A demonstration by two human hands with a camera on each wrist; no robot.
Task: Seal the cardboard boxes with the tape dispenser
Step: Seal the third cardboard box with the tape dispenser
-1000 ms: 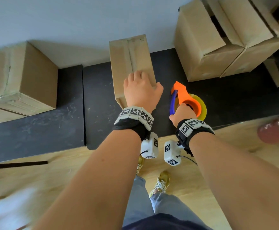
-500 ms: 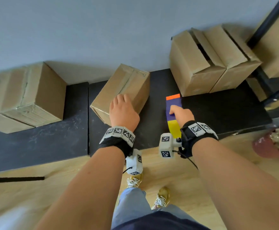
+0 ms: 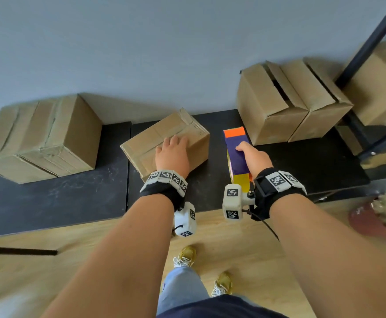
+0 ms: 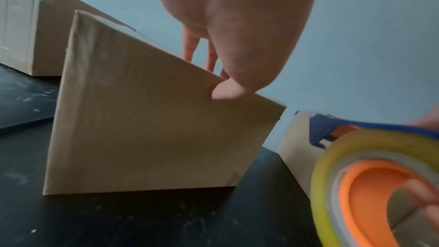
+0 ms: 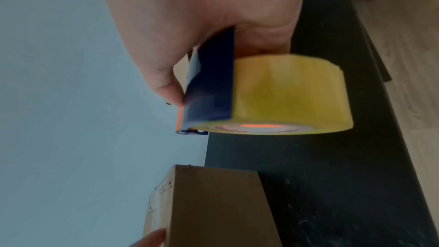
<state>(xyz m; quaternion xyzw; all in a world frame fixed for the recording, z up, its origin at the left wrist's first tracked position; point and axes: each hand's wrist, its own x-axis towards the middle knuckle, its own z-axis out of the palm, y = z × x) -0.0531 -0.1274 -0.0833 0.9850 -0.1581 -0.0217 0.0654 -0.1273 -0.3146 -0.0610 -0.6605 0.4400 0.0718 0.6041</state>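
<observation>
A small cardboard box (image 3: 146, 143) stands askew on the black table (image 3: 49, 198), its top seam taped. My left hand (image 3: 172, 154) lies on its top near the right corner, fingers straight, and the thumb (image 4: 228, 91) presses the side face (image 4: 154, 129). My right hand (image 3: 252, 159) grips the blue and orange tape dispenser (image 3: 236, 148) just right of the box. Its orange toothed end points to the wall, and the yellow tape roll (image 5: 290, 93) sits under my palm. It hangs a little above the table, apart from the box (image 5: 213, 204).
A large taped box (image 3: 45, 136) stands at the left. Two boxes with loose top flaps (image 3: 279, 104) stand at the back right, close to the dispenser. A black pole (image 3: 370, 37) and another box (image 3: 380, 83) are at the far right. Wooden floor lies below the table edge.
The small box has turned from lengthwise to diagonal under my left hand and slid left. My right hand has rolled the dispenser edge-on, with its orange end pointing to the wall.
</observation>
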